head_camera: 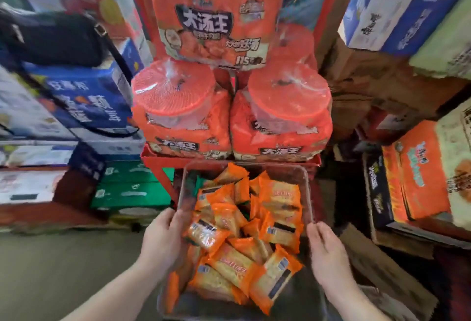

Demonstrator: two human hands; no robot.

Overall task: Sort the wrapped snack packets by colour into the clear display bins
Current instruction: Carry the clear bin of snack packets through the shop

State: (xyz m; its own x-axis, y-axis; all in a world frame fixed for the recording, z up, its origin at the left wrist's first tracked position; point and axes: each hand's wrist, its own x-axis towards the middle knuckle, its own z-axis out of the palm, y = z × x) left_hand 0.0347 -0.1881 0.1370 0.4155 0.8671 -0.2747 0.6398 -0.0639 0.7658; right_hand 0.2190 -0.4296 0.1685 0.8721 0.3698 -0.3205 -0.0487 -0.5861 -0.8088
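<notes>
We hold the clear bin (pixel 309 193) between us: left hand (pixel 163 239) and right hand (pixel 328 252) each grip a side wall; long axis runs straight ahead.

Packets (pixel 230 267) in my clear bin (pixel 309 193): orange wrappers, pale yellow centre panel, black strip, small blue-grey square. Noodle multipacks (pixel 204 27) ahead of me are orange-red with black-and-white lettering and ridged orange-red lids under clear film. Shelf (pixel 159 161) red. Carton (pixel 84 96) blue, white print. Boxes (pixel 132 189) green. Bag (pixel 51 37) black.
</notes>
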